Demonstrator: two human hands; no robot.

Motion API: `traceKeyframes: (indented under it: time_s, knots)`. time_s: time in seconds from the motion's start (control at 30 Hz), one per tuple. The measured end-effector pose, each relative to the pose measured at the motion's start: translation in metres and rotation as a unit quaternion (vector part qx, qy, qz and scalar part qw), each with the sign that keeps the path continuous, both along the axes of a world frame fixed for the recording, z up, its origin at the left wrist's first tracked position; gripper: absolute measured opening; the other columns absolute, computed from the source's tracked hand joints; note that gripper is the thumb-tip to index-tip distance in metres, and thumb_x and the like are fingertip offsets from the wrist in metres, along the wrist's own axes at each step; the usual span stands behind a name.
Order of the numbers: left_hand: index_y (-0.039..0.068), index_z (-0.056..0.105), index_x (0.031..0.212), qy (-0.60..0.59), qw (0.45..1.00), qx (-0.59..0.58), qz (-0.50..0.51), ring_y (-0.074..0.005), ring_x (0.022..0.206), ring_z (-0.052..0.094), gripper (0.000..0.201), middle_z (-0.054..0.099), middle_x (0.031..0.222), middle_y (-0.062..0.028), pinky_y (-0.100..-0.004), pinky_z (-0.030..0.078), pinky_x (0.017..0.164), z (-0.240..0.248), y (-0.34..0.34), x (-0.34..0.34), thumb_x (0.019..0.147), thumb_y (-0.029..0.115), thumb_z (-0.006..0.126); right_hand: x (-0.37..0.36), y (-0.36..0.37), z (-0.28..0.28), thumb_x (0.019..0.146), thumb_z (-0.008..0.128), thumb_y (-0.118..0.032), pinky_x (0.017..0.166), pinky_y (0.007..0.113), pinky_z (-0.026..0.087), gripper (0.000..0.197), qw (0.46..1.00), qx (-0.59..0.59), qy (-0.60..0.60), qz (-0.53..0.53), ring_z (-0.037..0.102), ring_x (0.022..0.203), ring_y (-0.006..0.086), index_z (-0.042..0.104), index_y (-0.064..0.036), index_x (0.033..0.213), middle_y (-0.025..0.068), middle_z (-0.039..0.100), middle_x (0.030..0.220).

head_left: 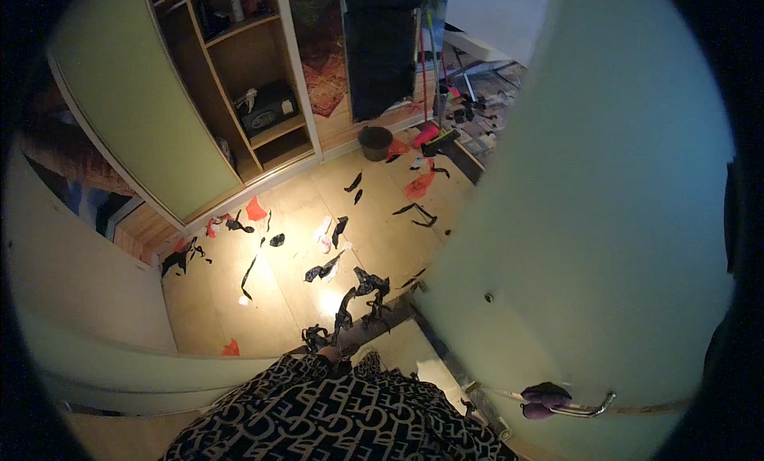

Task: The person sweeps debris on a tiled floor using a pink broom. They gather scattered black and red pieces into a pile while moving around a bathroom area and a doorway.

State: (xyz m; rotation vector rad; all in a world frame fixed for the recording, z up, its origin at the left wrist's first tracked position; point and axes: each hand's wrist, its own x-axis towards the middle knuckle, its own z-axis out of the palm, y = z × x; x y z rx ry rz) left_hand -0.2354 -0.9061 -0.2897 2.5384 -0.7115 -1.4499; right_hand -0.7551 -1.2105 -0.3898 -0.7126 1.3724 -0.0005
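Observation:
Neither of my hands can be made out. My black garment with a pale pattern (318, 417) fills the lower middle. At its upper edge a small patch of skin (328, 354) shows, and I cannot tell whether it is a foot or a hand. Right by it lie torn strips of thin black plastic (344, 311), some across the dark door threshold (390, 318). Beyond, more black scraps (322, 268) and red scraps (256, 209) are strewn over the pale wooden floor (294, 310).
A greenish door (589, 222) stands at the right, its metal handle (593, 409) wrapped in purple cloth (545, 399). Far off are a dark bucket (375, 143), a broom (440, 141) and a red dustpan (426, 136). Wardrobe shelves (274, 132) hold a dark box (269, 109).

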Motion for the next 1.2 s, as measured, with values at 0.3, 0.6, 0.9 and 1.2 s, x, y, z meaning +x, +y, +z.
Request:
traceKeyframes:
  time_s: [0.3, 0.6, 0.9, 1.2]
  knots:
    - [0.011, 0.068, 0.114, -0.002, 0.983, -0.049, 0.18, -0.0256, 0.086, 0.065, 0.044, 0.069, 0.102, -0.0092, -0.0413, 0.052, 0.079, -0.005, 0.065, 0.058, 0.084, 0.043, 0.063, 0.291, -0.016, 0.145, 0.095, 0.057, -0.017, 0.072, 0.036, 0.052, 0.034, 0.953, -0.211, -0.091, 0.197, 0.062, 0.085, 0.0215, 0.051, 0.0012, 0.123, 0.0157, 0.064, 0.102]
    - [0.005, 0.06, 0.123, 0.033, 0.951, -0.025, 0.308, -0.0256, 0.102, 0.062, 0.049, 0.066, 0.11, -0.0129, -0.039, 0.052, 0.086, -0.069, 0.125, 0.088, 0.09, 0.04, 0.06, 0.422, -0.037, 0.062, 0.096, 0.054, -0.02, 0.067, 0.038, 0.049, 0.028, 0.899, -0.096, 0.015, 0.427, 0.057, 0.078, 0.0212, 0.057, -0.0049, 0.119, 0.0119, 0.063, 0.097]
    - [0.003, 0.061, 0.12, 0.055, 0.875, -0.041, 0.48, -0.0264, 0.093, 0.064, 0.043, 0.067, 0.103, -0.015, -0.0396, 0.053, 0.079, -0.013, 0.077, 0.194, 0.089, 0.033, 0.058, 0.688, -0.109, 0.023, 0.095, 0.052, -0.032, 0.073, 0.044, 0.05, 0.036, 0.603, -0.436, 0.009, 0.668, 0.059, 0.08, 0.0293, 0.061, -0.0039, 0.116, 0.0151, 0.064, 0.098]
    - [0.002, 0.062, 0.117, 0.046, 0.844, -0.098, 0.525, -0.0272, 0.084, 0.066, 0.037, 0.068, 0.096, -0.0172, -0.0401, 0.054, 0.072, -0.016, 0.008, 0.342, 0.088, 0.025, 0.056, 0.849, -0.142, 0.133, 0.098, 0.05, -0.026, 0.077, 0.04, 0.049, 0.037, 0.681, -0.395, -0.119, 0.605, 0.059, 0.084, 0.0245, 0.055, -0.0039, 0.126, 0.0145, 0.063, 0.102]
